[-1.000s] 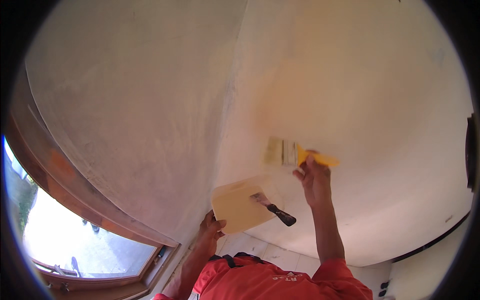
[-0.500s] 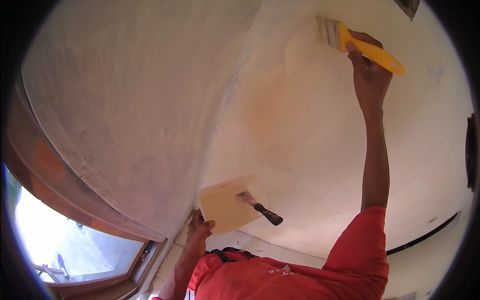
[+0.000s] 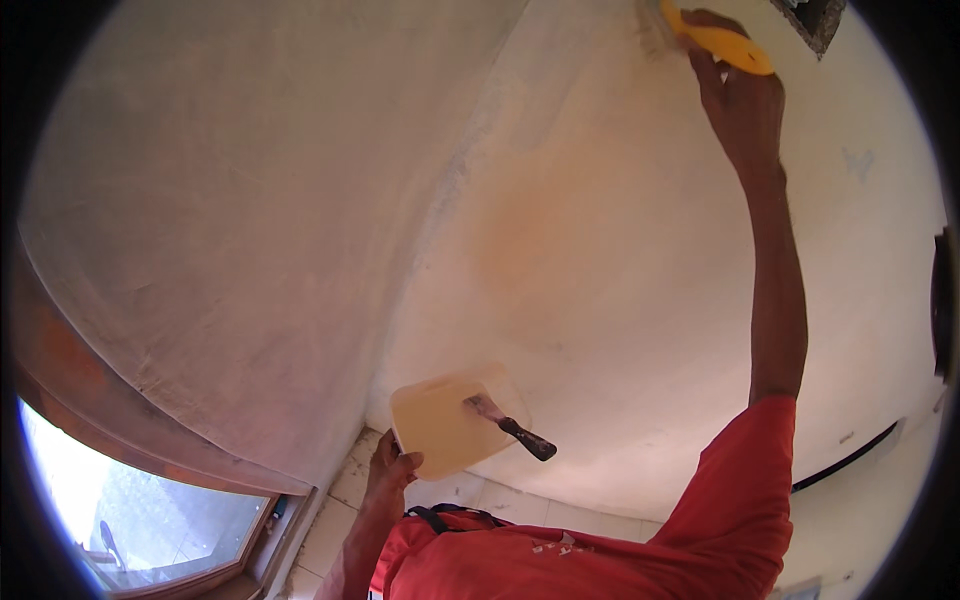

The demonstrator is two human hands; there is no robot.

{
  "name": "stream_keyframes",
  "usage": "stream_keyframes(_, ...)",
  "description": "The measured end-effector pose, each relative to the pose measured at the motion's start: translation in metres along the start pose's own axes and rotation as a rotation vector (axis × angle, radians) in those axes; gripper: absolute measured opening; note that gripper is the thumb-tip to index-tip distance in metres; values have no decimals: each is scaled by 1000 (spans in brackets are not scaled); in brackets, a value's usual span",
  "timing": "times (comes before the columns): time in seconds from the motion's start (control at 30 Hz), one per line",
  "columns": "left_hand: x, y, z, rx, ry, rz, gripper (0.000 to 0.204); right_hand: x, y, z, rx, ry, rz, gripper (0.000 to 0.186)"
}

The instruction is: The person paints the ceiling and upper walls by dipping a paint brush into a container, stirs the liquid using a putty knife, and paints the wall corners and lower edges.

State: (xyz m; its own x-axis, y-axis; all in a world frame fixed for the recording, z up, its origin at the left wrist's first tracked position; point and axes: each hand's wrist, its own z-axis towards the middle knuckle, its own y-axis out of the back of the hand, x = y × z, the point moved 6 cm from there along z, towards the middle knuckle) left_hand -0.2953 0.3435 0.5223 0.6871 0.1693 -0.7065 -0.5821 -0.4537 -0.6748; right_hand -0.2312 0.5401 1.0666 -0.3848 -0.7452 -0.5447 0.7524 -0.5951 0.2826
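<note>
My right hand [image 3: 742, 105] grips a wide paintbrush with a yellow handle [image 3: 735, 45], raised high on the pale wall [image 3: 590, 250] at the upper right, its bristles blurred against the surface. My left hand [image 3: 390, 467] is closed on the edge of a pale plastic container [image 3: 428, 440] low in the middle, which holds a cream-coloured substance. A scraper with a black handle [image 3: 528, 440] and a smeared blade lies across the container.
A second pale wall [image 3: 220, 200] meets the first in a corner. At lower left are a wooden-framed window [image 3: 160, 530] and white floor tiles [image 3: 335, 540]. A rough-edged dark opening [image 3: 810, 25] is at top right, and a black strip [image 3: 840, 460] runs low at right.
My right arm has swept up and to the right with the brush, from mid-wall to near the top. My left hand and the container have shifted slightly leftward in view.
</note>
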Motion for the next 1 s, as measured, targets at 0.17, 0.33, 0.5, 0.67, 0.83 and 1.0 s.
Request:
stream_keyframes(0.17,12,9,6,-35,-20,-19,69,82,-56,-72,66,435,-241,31)
stream_keyframes(0.33,7,4,8,-39,-27,-2,70,155,-102,-167,372,590,-20,34)
stream_keyframes(0.5,16,14,2,-45,-7,38,75,85,-90,-64,252,115,216,26)
stream_keyframes(0.67,16,5,0,-59,-13,-13,78,22,-38,37,28,70,3,22)
stream_keyframes(0.83,14,1,0,-78,-21,-69,77,81,-106,-40,105,468,-374,43)
stream_keyframes(1.0,24,10,3,-62,66,3,73,171,-161,-153,364,694,73,19)
